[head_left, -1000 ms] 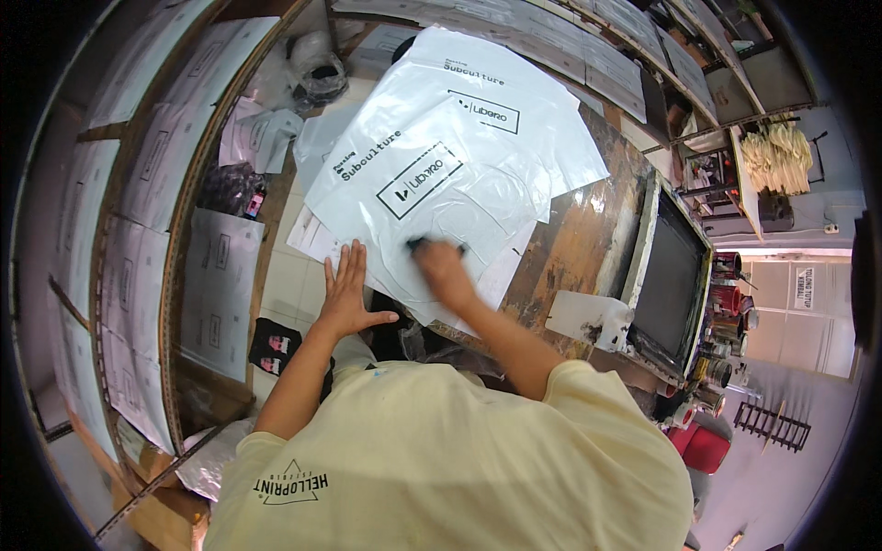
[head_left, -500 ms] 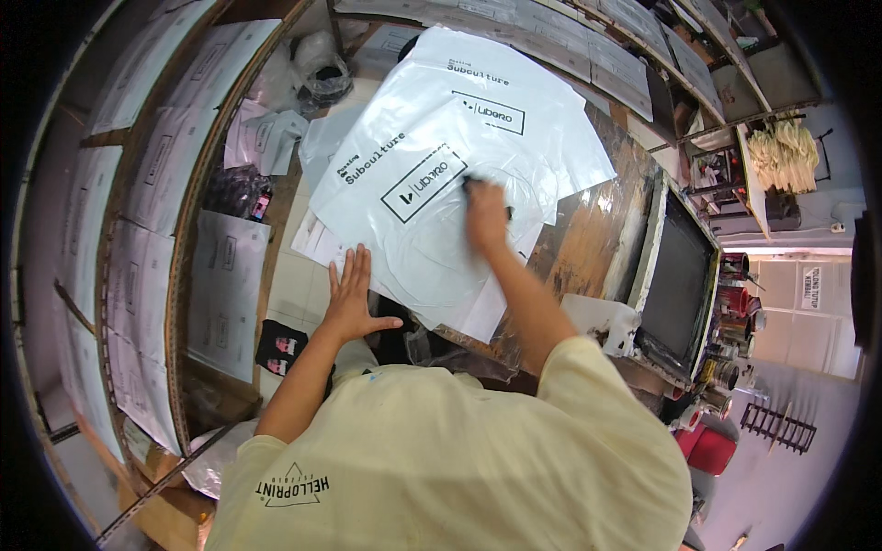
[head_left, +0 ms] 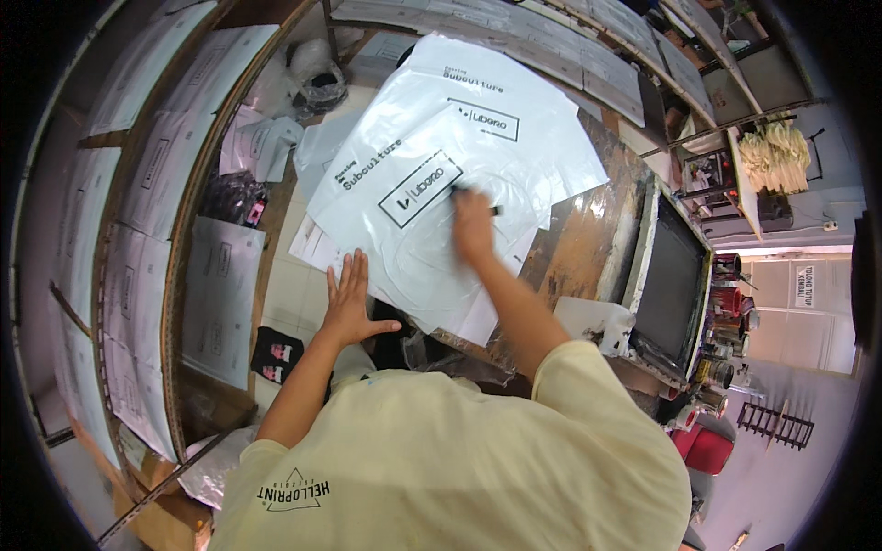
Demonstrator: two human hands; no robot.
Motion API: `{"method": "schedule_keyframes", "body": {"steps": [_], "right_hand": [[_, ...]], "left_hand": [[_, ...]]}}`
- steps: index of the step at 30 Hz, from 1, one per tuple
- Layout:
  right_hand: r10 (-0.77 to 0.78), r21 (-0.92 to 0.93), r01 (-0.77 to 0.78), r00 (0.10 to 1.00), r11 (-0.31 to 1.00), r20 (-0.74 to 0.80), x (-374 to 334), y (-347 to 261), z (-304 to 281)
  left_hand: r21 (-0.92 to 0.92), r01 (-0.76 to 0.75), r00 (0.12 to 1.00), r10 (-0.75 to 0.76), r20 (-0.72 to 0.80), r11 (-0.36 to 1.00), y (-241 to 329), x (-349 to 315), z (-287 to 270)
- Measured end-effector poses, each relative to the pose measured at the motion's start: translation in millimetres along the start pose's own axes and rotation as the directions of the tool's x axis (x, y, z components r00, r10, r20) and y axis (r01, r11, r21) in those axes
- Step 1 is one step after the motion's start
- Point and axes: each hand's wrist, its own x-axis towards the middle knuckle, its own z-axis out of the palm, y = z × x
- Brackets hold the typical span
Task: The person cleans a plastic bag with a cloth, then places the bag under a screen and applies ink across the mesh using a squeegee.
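Note:
White plastic sheets (head_left: 367, 207) with black print lie overlapped on a wooden table (head_left: 574, 220). The upper one shows soft creases and a faint large curve near its right side. My right hand (head_left: 473, 228) is closed round a short black bar-shaped tool (head_left: 497, 210) and rests on this sheet beside the printed box. Both dark ends of the tool show past the fist; its exact kind is hidden. At the near left edge of the sheets, my left hand (head_left: 347, 303) lies flat with fingers spread and thumb out.
To the right stands a framed dark screen (head_left: 673, 285), with paint cans (head_left: 726, 300) beyond it. Racks of printed white sheets (head_left: 138, 230) line the left, and more shelves run along the back. A bundled clear plastic bag (head_left: 317, 78) sits at the back left.
My right hand has shifted slightly left over the sheet with the black tool in it. The left hand keeps its place at the sheet's edge.

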Motion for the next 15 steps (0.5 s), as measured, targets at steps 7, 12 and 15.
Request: {"method": "schedule_keyframes", "body": {"steps": [7,12,15], "right_hand": [[-0.489,0.371,0.455,0.872,0.809,-0.002,-69,-54,-21],[0.238,0.124,-0.224,0.964,0.967,-0.114,26,90,-49],[0.371,0.089,-0.366,0.927,0.926,-0.046,8,85,-51]], "left_hand": [[-0.063,0.022,1.000,-0.023,-0.007,0.998,-2,-6,2],[-0.013,0.002,1.000,-0.002,0.016,1.000,2,-4,-3],[-0.022,0.004,1.000,-0.004,0.016,1.000,1,-5,-3]]}}
